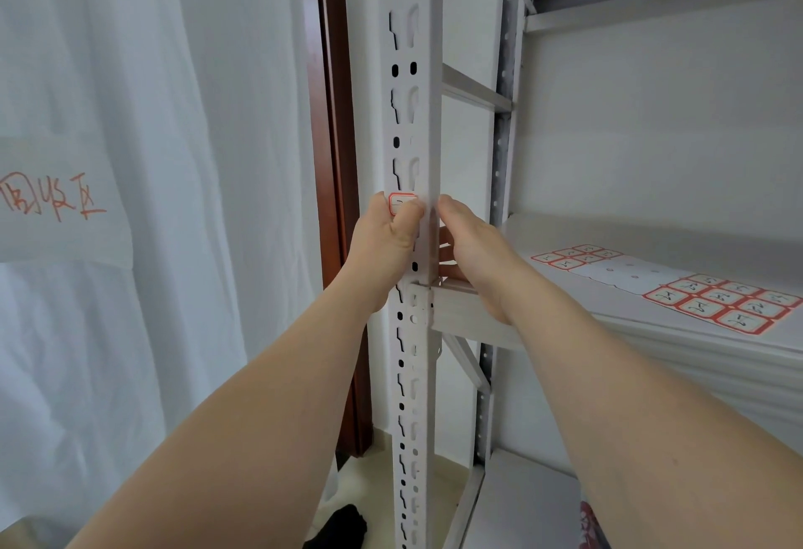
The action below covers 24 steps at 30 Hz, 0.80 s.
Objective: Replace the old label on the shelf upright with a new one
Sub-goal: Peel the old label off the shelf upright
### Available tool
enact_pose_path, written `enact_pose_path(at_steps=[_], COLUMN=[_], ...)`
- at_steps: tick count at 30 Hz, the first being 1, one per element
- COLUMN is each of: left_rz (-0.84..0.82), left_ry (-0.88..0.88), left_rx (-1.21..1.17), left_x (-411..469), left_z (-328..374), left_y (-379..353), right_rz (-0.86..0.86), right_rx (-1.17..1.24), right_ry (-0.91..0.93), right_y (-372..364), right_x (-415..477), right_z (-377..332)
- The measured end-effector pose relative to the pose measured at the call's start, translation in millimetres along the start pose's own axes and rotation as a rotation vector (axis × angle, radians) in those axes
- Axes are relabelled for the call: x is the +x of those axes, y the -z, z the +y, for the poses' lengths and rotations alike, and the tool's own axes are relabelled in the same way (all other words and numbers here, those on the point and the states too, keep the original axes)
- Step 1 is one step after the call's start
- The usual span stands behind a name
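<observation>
A white perforated shelf upright (pixel 413 113) runs top to bottom through the middle of the view. A small white label with a red border (pixel 402 203) sits on its front face at mid height. My left hand (pixel 386 240) wraps the upright from the left, and its thumb presses on the label's lower right corner. My right hand (pixel 467 244) grips the upright's right side at the same height, fingers curled behind the post. A sheet of red-bordered labels (pixel 678 290) lies on the shelf board to the right.
The white shelf board (pixel 652 331) juts out at right, with another board (pixel 652 5) above. A brown door frame (pixel 336 157) stands behind the upright. A white curtain (pixel 152 113) with a paper bearing red writing (pixel 52 200) hangs at left. A dark object (pixel 343 527) lies on the floor.
</observation>
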<state>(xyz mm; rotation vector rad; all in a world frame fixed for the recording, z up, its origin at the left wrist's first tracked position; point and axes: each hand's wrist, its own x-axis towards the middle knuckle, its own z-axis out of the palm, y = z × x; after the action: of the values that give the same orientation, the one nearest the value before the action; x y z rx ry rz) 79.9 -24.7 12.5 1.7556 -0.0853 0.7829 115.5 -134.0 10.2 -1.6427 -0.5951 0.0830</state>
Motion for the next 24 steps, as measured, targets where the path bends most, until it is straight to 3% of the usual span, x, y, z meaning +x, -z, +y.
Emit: enact_pose_path(at_steps=[18,24], left_rz=[0.072,0.027], left_ry=[0.109,0.168], left_rx=[-0.086,-0.114], left_x=[-7,-10], left_z=[13,12], left_y=[-6,-3], right_rz=[-0.001,-0.005], right_rx=[0.006,0.013], right_ry=[-0.004,-0.009], right_y=[0,-1], right_x=[1,-1], right_z=[0,-1])
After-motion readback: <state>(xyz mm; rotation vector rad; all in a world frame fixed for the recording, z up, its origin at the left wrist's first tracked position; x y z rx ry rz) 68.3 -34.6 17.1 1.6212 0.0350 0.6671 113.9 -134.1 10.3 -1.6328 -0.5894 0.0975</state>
